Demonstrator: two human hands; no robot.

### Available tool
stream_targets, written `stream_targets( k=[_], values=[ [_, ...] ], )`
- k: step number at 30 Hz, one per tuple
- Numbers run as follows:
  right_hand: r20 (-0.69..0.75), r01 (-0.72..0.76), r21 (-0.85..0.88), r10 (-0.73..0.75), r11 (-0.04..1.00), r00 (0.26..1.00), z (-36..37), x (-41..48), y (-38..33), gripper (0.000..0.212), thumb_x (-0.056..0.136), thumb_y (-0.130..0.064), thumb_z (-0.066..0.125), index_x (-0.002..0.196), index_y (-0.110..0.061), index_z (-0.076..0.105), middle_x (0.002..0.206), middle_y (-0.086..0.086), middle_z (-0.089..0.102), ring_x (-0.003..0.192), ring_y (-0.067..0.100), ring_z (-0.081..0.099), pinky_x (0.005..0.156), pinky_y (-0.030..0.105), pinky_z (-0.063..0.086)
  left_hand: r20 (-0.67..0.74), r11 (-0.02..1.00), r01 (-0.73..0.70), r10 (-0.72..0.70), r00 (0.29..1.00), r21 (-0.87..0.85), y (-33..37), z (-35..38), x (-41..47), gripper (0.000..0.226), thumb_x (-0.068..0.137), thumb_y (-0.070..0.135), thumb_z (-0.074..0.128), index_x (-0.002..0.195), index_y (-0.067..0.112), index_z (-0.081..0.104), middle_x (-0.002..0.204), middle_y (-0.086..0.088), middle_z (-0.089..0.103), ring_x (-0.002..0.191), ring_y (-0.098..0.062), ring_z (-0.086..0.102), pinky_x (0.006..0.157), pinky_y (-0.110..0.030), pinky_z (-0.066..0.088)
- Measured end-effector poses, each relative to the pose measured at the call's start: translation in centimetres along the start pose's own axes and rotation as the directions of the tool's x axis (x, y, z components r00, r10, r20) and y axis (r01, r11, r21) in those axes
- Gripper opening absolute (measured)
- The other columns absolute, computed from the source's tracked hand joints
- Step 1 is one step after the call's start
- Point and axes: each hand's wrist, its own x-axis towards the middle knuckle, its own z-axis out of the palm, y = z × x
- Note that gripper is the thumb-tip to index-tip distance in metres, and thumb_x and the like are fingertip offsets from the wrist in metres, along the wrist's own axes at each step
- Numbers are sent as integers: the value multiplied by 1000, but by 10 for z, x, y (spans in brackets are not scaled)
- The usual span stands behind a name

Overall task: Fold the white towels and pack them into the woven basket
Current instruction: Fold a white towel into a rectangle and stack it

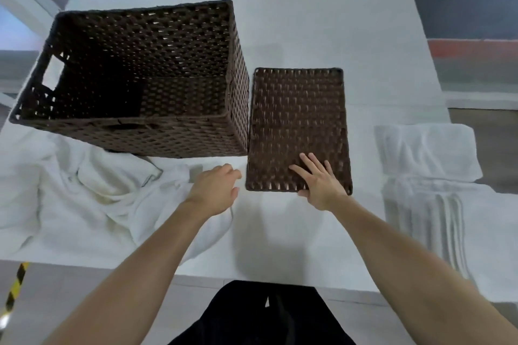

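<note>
A dark brown woven basket [179, 134] stands on the white table at the back left, with nothing visible inside. Its flat woven lid [297, 109] lies on the table just to its right. My right hand [319, 182] rests on the lid's near edge with straight, spread fingers. My left hand [215, 190] hovers by the lid's near-left corner, fingers loosely curled and holding nothing. A crumpled white towel [92, 193] lies in front of the basket at the left. Folded white towels [426, 154] sit at the right.
The white table [294, 232] runs from its near edge by my body to a far edge at the back. A white towel with ribbed stripes [437, 218] lies at the right near corner. A yellow-black striped post [15, 286] stands at the lower left.
</note>
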Motion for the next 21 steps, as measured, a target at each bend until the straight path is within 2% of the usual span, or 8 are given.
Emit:
stream_targets(
  k=[5, 8, 10, 12, 14, 17, 19, 21],
  values=[
    [5, 17, -4, -17, 1000, 1000, -24, 34, 10, 81, 99, -44, 67, 163, -44, 18, 178, 1, -3, 164, 28, -8, 131, 61, 4, -16, 999, 42, -43, 999, -25, -9, -7, 5, 39, 107, 39, 54, 144, 28, 61, 139, 5, 60, 127, -20, 60, 103, -39, 51],
    [-69, -27, -1, 26, 1000, 997, -37, 41, -1, 67, 91, -51, 65, 153, -37, 45, 169, 4, 29, 159, 31, 21, 129, 58, 20, -82, 994, 63, -71, 994, -87, -19, -10, 0, 33, 107, 37, 55, 137, 28, 65, 130, 8, 63, 122, -17, 62, 99, -36, 50],
    [-241, -2, 5, 3, 1000, 970, -43, 40, -21, 43, 93, -49, 60, 130, -27, 68, 139, 1, 60, 134, 27, 53, 117, 48, 42, -185, 987, 99, -122, 975, -130, -30, -12, -6, 24, 105, 34, 58, 124, 27, 70, 116, 9, 66, 111, -17, 66, 89, -34, 51],
    [-354, 91, 69, -60, 993, 933, -45, 37, -56, 28, 96, -42, 59, 109, -23, 74, 109, -3, 65, 104, 24, 65, 94, 42, 54, -313, 970, 168, -217, 925, -176, -48, -12, -16, 12, 100, 26, 62, 107, 24, 71, 100, 6, 67, 95, -20, 68, 76, -35, 51],
    [-322, 185, 137, -133, 973, 937, -41, 34, -97, 25, 97, -41, 60, 106, -22, 73, 101, -5, 65, 93, 24, 69, 80, 40, 57, -393, 937, 253, -333, 857, -242, -71, -12, -31, 5, 94, 18, 65, 98, 19, 69, 92, 2, 67, 85, -25, 67, 68, -37, 53],
    [-203, 249, 237, -202, 939, 958, -33, 31, -158, 44, 96, -56, 62, 129, -27, 67, 120, -6, 66, 103, 21, 71, 88, 39, 58, -335, 886, 359, -448, 829, -295, -109, -2, -59, 9, 90, 15, 67, 97, 16, 70, 92, 0, 68, 86, -31, 68, 69, -40, 57],
    [-49, 194, 321, -188, 927, 981, -29, 29, -195, 86, 83, -81, 63, 151, -32, 46, 143, -4, 58, 123, 24, 64, 102, 42, 54, -205, 852, 428, -496, 844, -301, -133, 8, -79, 23, 89, 20, 66, 111, 19, 73, 104, 1, 72, 98, -31, 71, 79, -41, 59],
    [131, 60, 398, -121, 915, 984, -23, 26, -229, 120, 66, -91, 69, 162, -33, 26, 155, 1, 51, 136, 28, 55, 109, 46, 49, -38, 817, 480, -517, 855, -319, -153, 15, -97, 44, 88, 29, 68, 133, 27, 67, 122, 3, 72, 113, -30, 69, 91, -41, 58]
  ],
)
